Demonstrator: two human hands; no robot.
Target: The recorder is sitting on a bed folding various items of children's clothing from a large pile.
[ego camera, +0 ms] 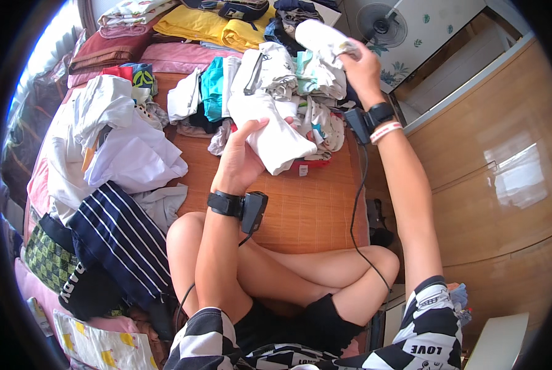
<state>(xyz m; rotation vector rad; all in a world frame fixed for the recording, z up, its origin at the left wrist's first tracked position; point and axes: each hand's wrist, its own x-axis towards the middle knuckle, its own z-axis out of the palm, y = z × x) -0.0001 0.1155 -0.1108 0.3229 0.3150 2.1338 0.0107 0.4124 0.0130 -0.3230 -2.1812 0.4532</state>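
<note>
My left hand (241, 162) holds a folded white cloth garment (276, 138), thumb on top, above the front of a row of folded clothes. Farther off at the right, my right hand (361, 64) grips another white cloth piece (324, 39), raised over a folded white and mint-green stack (320, 76). In the middle of that row lie folded white shirts (276, 69) with black print. A turquoise folded garment (212, 88) stands to their left, beside a white one (184, 97). Patterned white clothes (322, 125) lie under and beside the shirts.
Loose white clothes (132, 152) and a navy striped garment (118, 240) are heaped at the left on the bed mat (303, 208). Yellow folded fabric (190, 23) and brown folded bedding (105, 48) lie at the back. A fan (381, 24) and wooden cabinet doors (489, 171) stand right.
</note>
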